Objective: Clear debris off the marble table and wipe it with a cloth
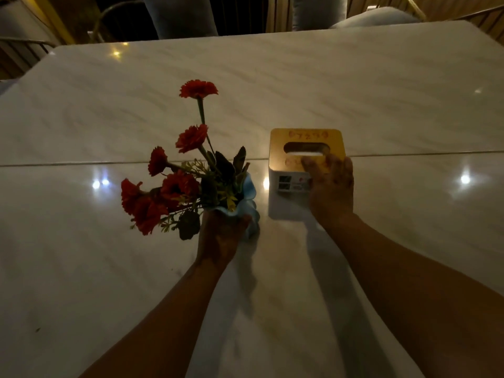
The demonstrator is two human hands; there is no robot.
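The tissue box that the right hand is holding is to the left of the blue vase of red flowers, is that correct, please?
Not quite. The head view shows the tissue box, held by the right hand, to the right of the blue vase of red flowers, not to the left. The left hand grips that vase.

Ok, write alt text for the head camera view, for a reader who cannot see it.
A person's left hand grips a blue vase of red flowers while the right hand holds a gold-topped tissue box beside it, over a glossy white marble table. The room is dim, with chairs at the table's far edge.
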